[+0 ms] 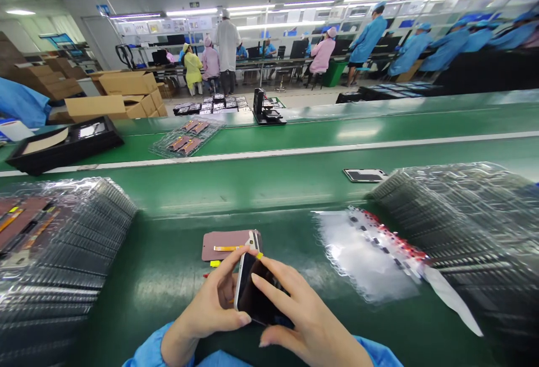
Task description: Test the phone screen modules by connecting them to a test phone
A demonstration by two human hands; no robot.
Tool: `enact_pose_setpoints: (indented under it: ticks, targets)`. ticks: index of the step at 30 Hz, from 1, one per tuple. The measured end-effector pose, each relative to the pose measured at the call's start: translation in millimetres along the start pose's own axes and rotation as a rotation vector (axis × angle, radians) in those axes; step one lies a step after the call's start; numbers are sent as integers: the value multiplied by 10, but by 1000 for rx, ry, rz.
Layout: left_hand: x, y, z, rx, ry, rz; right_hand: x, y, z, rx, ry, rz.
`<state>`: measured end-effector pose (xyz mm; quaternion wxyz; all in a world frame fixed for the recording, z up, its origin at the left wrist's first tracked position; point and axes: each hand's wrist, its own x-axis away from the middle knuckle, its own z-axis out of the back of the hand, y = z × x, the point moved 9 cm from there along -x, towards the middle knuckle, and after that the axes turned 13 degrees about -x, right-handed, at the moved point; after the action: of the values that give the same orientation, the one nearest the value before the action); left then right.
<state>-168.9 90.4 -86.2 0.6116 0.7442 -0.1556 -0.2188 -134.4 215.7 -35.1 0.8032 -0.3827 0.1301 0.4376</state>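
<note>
My left hand (219, 299) is closed around the left edge of a phone screen (259, 297), a glossy black panel with a silvery side, held tilted above the green table. From the right, my right hand (298, 311) grips the same screen, its fingers across the dark face and its thumb at the lower edge. A bit of yellow tab shows at the screen's top edge. Just beyond my hands lies a brownish-pink phone display part (229, 243) with an orange flex cable; my fingers partly hide it. Small red and yellow bits lie beside it.
Tall stacks of clear plastic trays flank me, left (84, 243) and right (463, 215). Clear film sheets (357, 255) with red tabs lie at right. Beyond are a white-and-black phone part (365, 175), a tray of parts (187, 138), a black box (63, 142) and a black fixture (265, 110).
</note>
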Motion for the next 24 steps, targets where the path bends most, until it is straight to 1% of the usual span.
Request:
enact_pose_setpoints:
  ticks: [2,4,6,7,9,10,11,13,14,15,17,20,22,24]
  targets:
    - [-30,17,-21,63,-1,-21,-17,-23,6,53,48,21]
    - [-62,15,-25,122,24,-13,-17,-9,14,96,111,5]
    - [-99,-19,7,179,90,60,4,51,37,68,179,-47]
    - [-117,-37,35,202,132,113,21,101,54,1,207,-85]
    - [-149,-36,128,218,230,209,62,263,70,-233,232,-214]
    - [-165,-12,185,210,272,237,90,371,54,-380,227,-315]
    - [-183,22,246,196,309,252,123,480,6,-533,201,-435]
    - [-212,79,363,175,367,265,198,620,-158,-820,95,-663]
    - [-224,92,411,167,386,271,227,641,-238,-937,41,-741]
    - [-234,90,446,159,396,280,239,640,-297,-1031,1,-782]
    - [-250,71,498,144,416,286,235,636,-348,-1126,-10,-789]
    - [-277,29,483,158,397,289,246,694,-329,-1055,65,-769]
    - [-297,41,405,183,337,263,267,739,-284,-968,119,-761]
    - [-296,61,267,190,230,248,295,786,-226,-931,180,-759]
